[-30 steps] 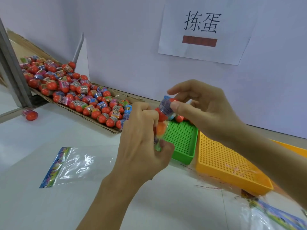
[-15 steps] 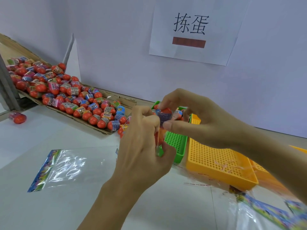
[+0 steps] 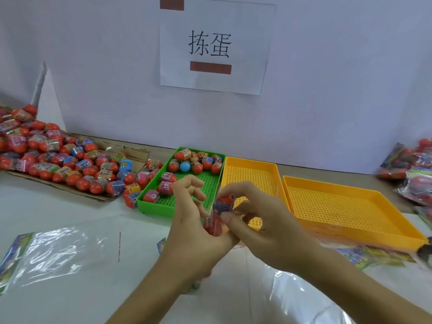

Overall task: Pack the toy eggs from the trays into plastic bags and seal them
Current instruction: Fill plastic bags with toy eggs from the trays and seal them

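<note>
My left hand [image 3: 191, 230] grips a clear plastic bag [image 3: 211, 226] with a red toy egg inside it, its upper fingers spread loosely. My right hand [image 3: 259, 228] pinches a red toy egg with a purple label [image 3: 223, 203] at the top of that bag. Both hands hover in front of the green tray [image 3: 152, 205], which holds several toy eggs [image 3: 194, 161]. Where the bag's mouth lies is hidden by my fingers.
A cardboard sheet [image 3: 138, 153] at the left carries a big heap of eggs [image 3: 70, 164]. Two yellow trays [image 3: 250, 161] [image 3: 350, 185] stand to the right. Flat bags lie at the near left [image 3: 46, 253] and near right [image 3: 304, 300]. Filled bags [image 3: 411, 169] pile at the far right.
The view has swung right and down. Both hands have come lower, in front of the green tray. The egg in my right hand now sits against the top of the bag.
</note>
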`<act>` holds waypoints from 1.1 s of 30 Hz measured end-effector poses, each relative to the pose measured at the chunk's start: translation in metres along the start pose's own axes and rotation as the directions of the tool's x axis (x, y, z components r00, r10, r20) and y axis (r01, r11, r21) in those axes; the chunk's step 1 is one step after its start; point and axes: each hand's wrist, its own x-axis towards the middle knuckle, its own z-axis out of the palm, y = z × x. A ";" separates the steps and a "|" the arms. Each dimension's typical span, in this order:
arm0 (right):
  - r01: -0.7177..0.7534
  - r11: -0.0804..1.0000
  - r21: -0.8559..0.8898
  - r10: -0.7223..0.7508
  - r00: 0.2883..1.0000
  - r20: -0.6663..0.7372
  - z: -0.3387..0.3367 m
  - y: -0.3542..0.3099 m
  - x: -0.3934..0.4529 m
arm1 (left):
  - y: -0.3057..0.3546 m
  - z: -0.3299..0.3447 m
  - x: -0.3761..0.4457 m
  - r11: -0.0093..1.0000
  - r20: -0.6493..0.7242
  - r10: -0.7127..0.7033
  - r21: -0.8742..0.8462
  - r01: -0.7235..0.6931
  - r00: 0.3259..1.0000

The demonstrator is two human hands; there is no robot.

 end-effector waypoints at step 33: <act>0.096 0.863 0.496 0.195 0.842 -0.502 -0.049 0.015 -0.055 | 0.023 0.049 -0.014 0.859 0.530 -0.197 -0.312 0.405 0.825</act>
